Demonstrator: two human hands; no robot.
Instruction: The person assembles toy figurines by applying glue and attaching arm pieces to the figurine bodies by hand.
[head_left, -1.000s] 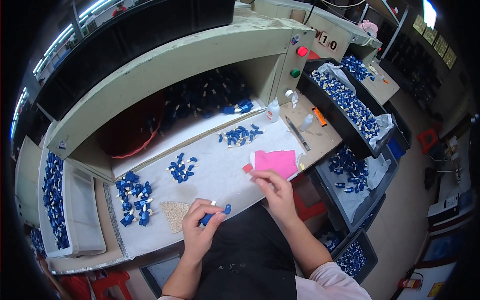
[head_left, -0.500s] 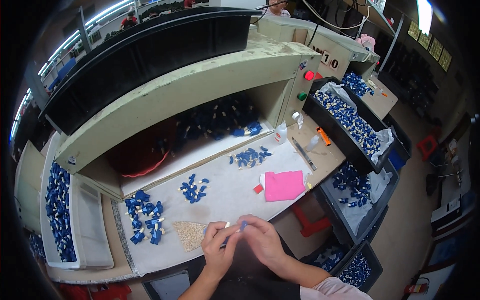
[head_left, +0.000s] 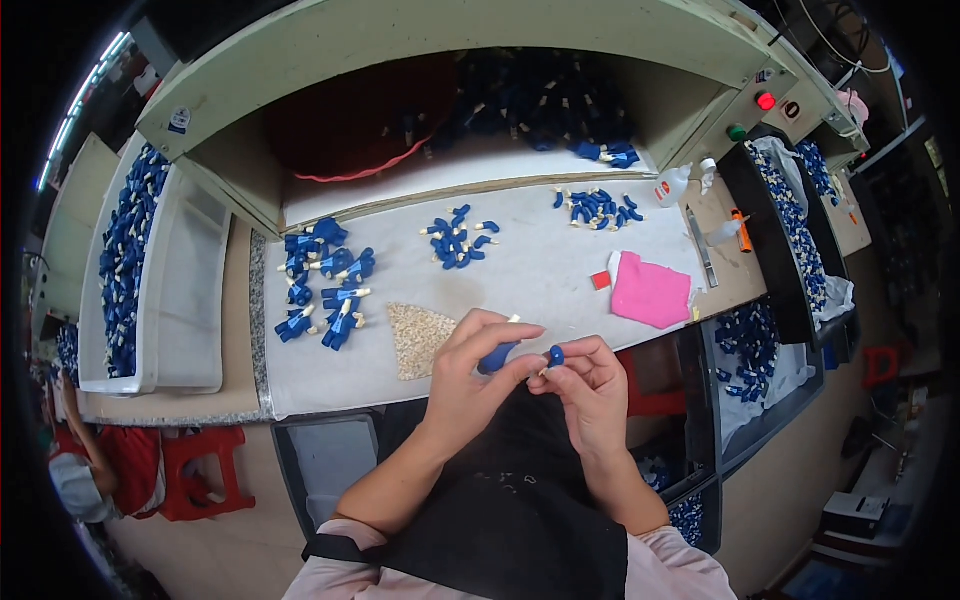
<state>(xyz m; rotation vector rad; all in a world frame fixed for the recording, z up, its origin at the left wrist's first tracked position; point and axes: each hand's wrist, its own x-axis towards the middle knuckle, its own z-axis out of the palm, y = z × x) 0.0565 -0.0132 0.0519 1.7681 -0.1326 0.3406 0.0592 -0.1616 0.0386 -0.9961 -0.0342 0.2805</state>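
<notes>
A small blue plastic part is being pinched in the left hand, just above the near edge of the white work mat, while the right hand is gripping a second, rounder blue piece between thumb and fingertips and holding it right beside the first; both hands are clenched on their pieces, and whether the two parts are touching cannot be told. Judging by the layout, the work looks well under way but far from finished: a cluster of blue parts with pale tips is lying at the left of the mat, smaller groups and are sitting farther back, and a heap of tiny beige bits is waiting just beside the left hand. A white tray at the left is holding many more blue pieces, and dark bins at the right are holding others. The parts look hard, smooth and glossy; a soft pink cloth is lying on the mat's right end, near small squeeze bottles.
</notes>
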